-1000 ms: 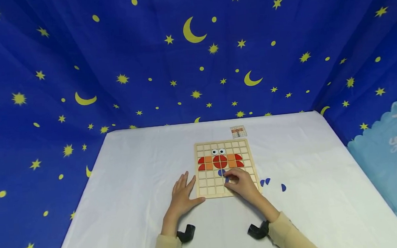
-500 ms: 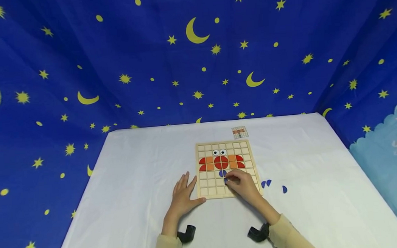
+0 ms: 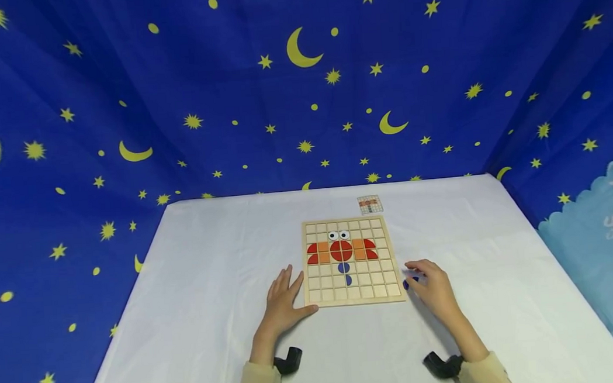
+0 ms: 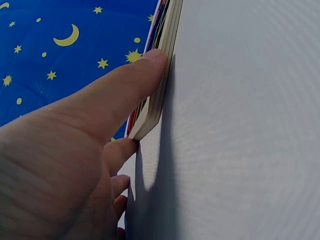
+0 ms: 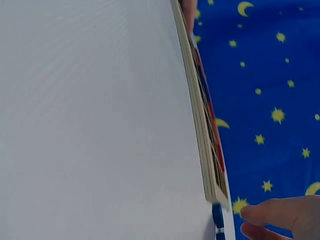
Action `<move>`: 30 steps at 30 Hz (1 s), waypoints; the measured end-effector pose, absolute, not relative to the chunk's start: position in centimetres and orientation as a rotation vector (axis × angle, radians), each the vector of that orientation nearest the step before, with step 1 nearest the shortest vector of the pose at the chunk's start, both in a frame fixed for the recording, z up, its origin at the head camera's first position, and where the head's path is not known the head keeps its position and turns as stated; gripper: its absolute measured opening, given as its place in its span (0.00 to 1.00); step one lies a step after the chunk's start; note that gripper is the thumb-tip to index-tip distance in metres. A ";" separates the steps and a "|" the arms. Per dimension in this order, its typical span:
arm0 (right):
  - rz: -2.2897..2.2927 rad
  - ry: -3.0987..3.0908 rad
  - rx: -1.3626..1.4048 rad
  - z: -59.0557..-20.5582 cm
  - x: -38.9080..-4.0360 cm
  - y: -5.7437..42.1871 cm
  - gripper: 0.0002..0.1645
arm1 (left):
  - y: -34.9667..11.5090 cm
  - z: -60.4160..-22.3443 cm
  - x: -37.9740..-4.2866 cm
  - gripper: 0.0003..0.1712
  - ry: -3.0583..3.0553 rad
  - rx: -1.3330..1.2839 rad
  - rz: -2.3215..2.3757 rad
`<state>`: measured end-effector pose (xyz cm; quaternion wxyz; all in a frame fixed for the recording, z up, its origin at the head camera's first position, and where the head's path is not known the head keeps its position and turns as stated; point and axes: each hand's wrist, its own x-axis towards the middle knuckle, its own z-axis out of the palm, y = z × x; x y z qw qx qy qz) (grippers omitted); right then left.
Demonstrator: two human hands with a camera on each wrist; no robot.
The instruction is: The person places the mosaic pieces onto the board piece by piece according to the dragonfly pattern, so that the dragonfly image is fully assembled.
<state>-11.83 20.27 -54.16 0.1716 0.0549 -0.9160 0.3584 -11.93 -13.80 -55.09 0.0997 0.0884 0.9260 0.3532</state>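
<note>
A square wooden grid board lies on the white table, bearing red, orange and blue pieces and two googly eyes. My left hand rests at its lower left corner with fingers spread. In the left wrist view the thumb touches the board's edge. My right hand hovers just right of the board, thumb and forefinger apart. Beneath its fingertips are small blue half-circle pieces, partly covered. A blue half circle sits in a lower cell, below a blue circle made of two halves.
Behind the board lies a small picture card with a similar pattern in a grid. White cloth covers the table. A blue curtain with moons and stars rises behind. Black wrist mounts sit on both forearms.
My right hand has let go of a blue half circle in the board's lower cell and moved right, over the loose blue pieces. My left hand has stayed put.
</note>
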 end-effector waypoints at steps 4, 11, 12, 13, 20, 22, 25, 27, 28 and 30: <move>1.034 -2.670 0.114 -54.2 -11.0 21.3 0.21 | -13.8 -55.0 -11.9 0.52 2.740 0.274 1.049; 1.056 -2.769 0.116 -54.8 -10.6 21.8 0.24 | -13.9 -54.9 -11.8 0.52 2.743 0.279 1.028; 1.056 -2.764 0.120 -54.8 -10.6 21.9 0.24 | -13.9 -54.9 -11.8 0.52 2.744 0.283 1.033; 1.059 -2.755 0.124 -54.9 -10.7 21.9 0.23 | -13.8 -54.8 -11.8 0.52 2.740 0.277 1.038; 1.046 -2.692 0.128 -54.9 -11.0 21.7 0.22 | -13.8 -54.6 -11.7 0.52 2.735 0.280 1.057; 1.052 -2.670 0.126 -54.7 -11.1 21.5 0.22 | -13.8 -54.6 -11.8 0.52 2.740 0.281 1.048; 1.081 -2.637 0.161 -54.5 -11.6 20.6 0.21 | -13.8 -54.5 -11.8 0.52 2.744 0.273 1.043; 1.101 -2.624 0.205 -54.3 -11.8 19.9 0.21 | -13.8 -54.5 -11.8 0.52 2.745 0.273 1.042; 1.114 -2.617 0.229 -54.3 -11.9 19.5 0.21 | -13.8 -54.5 -11.8 0.52 2.740 0.271 1.043; 1.138 -2.599 0.281 -54.2 -12.1 18.7 0.21 | -13.7 -54.5 -11.8 0.52 2.737 0.275 1.045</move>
